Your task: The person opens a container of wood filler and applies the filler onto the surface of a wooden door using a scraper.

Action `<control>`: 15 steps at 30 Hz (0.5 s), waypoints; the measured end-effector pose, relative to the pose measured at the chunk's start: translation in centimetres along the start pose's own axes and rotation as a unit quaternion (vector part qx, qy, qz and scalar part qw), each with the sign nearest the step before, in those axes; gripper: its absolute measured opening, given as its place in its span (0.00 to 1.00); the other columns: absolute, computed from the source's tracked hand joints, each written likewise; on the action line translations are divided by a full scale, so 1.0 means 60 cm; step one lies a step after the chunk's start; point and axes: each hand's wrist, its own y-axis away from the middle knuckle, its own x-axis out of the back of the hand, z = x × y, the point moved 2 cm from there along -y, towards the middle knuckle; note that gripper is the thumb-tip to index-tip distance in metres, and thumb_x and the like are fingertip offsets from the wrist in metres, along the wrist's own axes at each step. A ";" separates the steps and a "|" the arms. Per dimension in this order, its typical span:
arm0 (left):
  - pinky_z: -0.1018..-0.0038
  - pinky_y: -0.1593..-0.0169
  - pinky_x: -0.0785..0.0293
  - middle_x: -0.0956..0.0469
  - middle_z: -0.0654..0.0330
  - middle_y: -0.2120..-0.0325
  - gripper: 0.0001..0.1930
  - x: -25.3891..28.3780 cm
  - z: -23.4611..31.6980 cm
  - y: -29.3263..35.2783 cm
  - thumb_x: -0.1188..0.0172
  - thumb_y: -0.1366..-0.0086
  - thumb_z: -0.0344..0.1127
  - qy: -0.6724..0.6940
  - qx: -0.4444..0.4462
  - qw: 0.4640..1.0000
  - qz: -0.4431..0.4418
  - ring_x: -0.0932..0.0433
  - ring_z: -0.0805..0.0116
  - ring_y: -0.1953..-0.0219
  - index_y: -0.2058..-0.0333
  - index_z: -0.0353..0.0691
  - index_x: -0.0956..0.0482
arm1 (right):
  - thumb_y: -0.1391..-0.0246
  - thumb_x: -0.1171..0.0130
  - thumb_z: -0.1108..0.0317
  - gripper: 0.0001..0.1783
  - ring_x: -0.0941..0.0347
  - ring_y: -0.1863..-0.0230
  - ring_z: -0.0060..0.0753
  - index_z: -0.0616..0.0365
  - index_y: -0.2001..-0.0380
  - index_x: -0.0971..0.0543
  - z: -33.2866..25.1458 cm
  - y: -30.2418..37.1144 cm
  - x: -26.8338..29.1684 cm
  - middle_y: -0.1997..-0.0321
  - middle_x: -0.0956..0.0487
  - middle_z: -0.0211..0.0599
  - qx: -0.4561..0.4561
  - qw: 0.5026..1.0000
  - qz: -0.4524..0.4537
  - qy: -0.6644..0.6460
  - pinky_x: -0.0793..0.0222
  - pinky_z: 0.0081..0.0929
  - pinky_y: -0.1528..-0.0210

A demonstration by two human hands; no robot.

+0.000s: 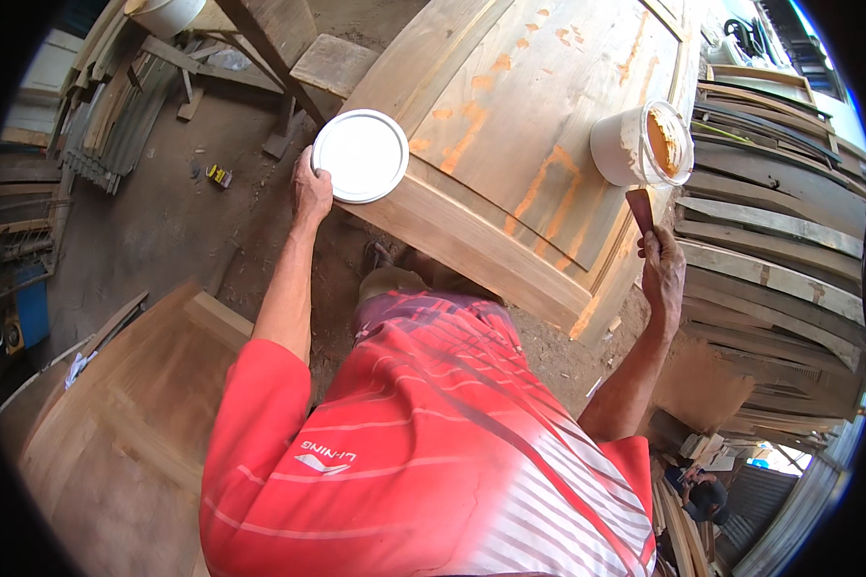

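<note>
My left hand [310, 195] grips a round white lid [361, 156] by its rim, over the near left corner of a wooden panelled door [496, 125]. Orange filler streaks and dabs mark the door's panel and frame. In my right hand [662, 274] is a putty knife [639, 209], its reddish-brown blade pointing up beside the door's right edge. Just beyond the blade a white bucket [618, 149] sits tilted in view on the door, with orange putty inside and smears on its rim. The knife's handle is mostly hidden by my fingers.
Long wooden boards [770, 231] are stacked along the right. Another wooden panel [144, 423] lies at the lower left. A small yellow packet [219, 176] is on the dirt floor, near timber and corrugated sheets [106, 135]. Another person [704, 492] is at the lower right.
</note>
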 end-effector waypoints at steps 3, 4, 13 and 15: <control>0.55 0.34 0.32 0.29 0.39 0.39 0.29 0.010 0.009 0.010 0.52 0.37 0.29 0.017 0.040 0.998 -0.036 0.29 0.43 0.37 0.35 0.32 0.34 | 0.31 0.48 0.60 0.17 0.20 0.66 0.45 0.65 0.56 0.19 -0.003 -0.040 0.044 0.69 0.19 0.49 0.018 0.997 0.040 0.065 0.28 0.41 0.60; 0.55 0.34 0.32 0.29 0.39 0.40 0.29 0.011 0.014 0.010 0.53 0.37 0.29 0.032 0.043 0.998 -0.035 0.29 0.43 0.37 0.35 0.32 0.34 | 0.31 0.48 0.60 0.17 0.20 0.64 0.53 0.65 0.55 0.19 -0.004 -0.063 0.060 0.66 0.18 0.53 0.028 0.993 0.048 0.104 0.28 0.45 0.58; 0.58 0.35 0.32 0.26 0.41 0.41 0.30 0.031 0.028 0.000 0.52 0.39 0.30 -0.006 0.065 0.997 -0.043 0.28 0.44 0.37 0.36 0.31 0.32 | 0.38 0.44 0.54 0.19 0.20 0.54 0.62 0.57 0.56 0.15 0.043 -0.339 0.089 0.58 0.16 0.57 0.076 0.977 0.010 0.198 0.27 0.50 0.51; 0.59 0.34 0.32 0.27 0.40 0.40 0.30 0.032 0.051 0.001 0.52 0.39 0.29 0.005 0.058 0.997 -0.051 0.28 0.45 0.37 0.36 0.31 0.32 | 0.41 0.43 0.54 0.19 0.19 0.55 0.60 0.57 0.59 0.14 0.053 -0.377 0.071 0.60 0.16 0.57 0.052 0.974 -0.057 0.211 0.26 0.49 0.51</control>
